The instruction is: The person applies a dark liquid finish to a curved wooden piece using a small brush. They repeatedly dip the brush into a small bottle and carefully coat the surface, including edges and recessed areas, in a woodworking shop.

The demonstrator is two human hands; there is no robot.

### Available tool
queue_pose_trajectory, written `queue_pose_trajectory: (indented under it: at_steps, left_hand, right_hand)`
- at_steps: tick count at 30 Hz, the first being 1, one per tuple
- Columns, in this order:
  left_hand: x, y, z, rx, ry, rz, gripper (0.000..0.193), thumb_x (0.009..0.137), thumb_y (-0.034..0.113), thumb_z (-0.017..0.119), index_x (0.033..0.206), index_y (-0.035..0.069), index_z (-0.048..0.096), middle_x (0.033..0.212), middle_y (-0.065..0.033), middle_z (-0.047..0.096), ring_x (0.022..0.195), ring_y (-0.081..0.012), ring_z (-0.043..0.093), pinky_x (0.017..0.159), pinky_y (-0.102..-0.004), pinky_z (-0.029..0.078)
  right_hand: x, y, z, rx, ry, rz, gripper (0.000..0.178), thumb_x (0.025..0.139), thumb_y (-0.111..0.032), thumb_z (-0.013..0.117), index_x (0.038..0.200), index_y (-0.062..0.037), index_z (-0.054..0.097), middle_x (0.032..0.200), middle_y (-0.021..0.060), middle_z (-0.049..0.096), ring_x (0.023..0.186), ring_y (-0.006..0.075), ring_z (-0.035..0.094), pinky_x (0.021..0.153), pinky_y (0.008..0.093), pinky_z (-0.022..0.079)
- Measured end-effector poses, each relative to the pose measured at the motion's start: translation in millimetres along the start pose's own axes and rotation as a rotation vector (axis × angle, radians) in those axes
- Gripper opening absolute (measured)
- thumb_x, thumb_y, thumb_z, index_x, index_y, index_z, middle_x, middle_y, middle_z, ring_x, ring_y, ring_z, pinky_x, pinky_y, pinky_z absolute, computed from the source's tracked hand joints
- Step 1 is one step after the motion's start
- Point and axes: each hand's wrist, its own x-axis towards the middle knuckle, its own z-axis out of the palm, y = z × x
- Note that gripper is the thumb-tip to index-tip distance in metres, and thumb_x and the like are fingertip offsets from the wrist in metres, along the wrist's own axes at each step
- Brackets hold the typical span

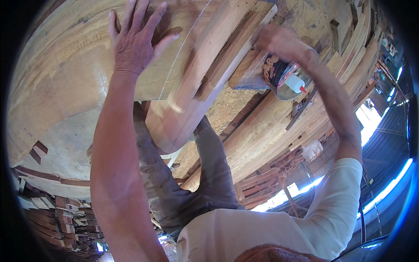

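My left hand has its fingers spread over a broad pale wooden board with a thin white line along it. Nothing shows in its grasp. Beside the board lies a long, thick wooden beam with a rounded near end and a narrower strip along its side. My right hand is smeared by motion near the far end of that strip, so its fingers and anything in them cannot be made out. Just below it stands an open metal can, dark-printed outside, with a white bottle with a red tip leaning in it.
Sawdust covers the ground between the timbers. My legs straddle the beam's near end. Long planks run along the right, and stacked wood offcuts fill the lower left. A small notched block rests on the left.
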Motion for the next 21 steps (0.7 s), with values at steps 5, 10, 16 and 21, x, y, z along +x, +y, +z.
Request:
queue_pose_trajectory:
  at_steps: [5,10,16,21]
  left_hand:
    - [2,1,0,-0.008,0.01,0.013,0.078,0.093,0.07,0.068,0.161,0.037,0.048,0.172,-0.0015,0.038,0.162,-0.0253,0.028,0.13,-0.0649,0.01]
    - [-4,1,-4,0.022,-0.032,-0.026,0.078,0.093,0.074,0.064,0.16,0.038,0.049,0.171,-0.0013,0.039,0.162,-0.0264,0.029,0.128,-0.0672,0.014]
    - [0,0,-1,0.015,-0.03,-0.018,0.077,0.092,0.074,0.065,0.159,0.038,0.05,0.171,-0.0006,0.039,0.161,-0.0256,0.029,0.128,-0.0667,0.014]
    - [1,0,-3,0.04,-0.019,-0.009,0.077,0.093,0.07,0.067,0.159,0.034,0.051,0.172,-0.002,0.038,0.162,-0.0262,0.029,0.129,-0.0652,0.014]
  right_hand:
    - [-65,101,-12,-0.019,0.311,0.403,0.029,0.086,-0.011,0.069,0.114,-0.0119,0.078,0.117,0.0123,0.074,0.114,0.0342,0.072,0.095,0.0451,0.061]
    - [6,-36,-41,0.202,0.123,-0.049,0.028,0.091,-0.014,0.065,0.116,-0.0109,0.077,0.124,0.0081,0.072,0.13,0.0295,0.065,0.109,0.043,0.056]
    - [-17,44,-8,0.051,0.223,0.126,0.026,0.092,-0.014,0.066,0.116,-0.011,0.074,0.119,0.0071,0.072,0.124,0.0293,0.066,0.1,0.0403,0.06]
    - [-57,109,-15,0.005,0.349,0.334,0.026,0.081,-0.007,0.073,0.107,-0.0093,0.076,0.114,0.0086,0.073,0.116,0.0324,0.068,0.098,0.0432,0.06]
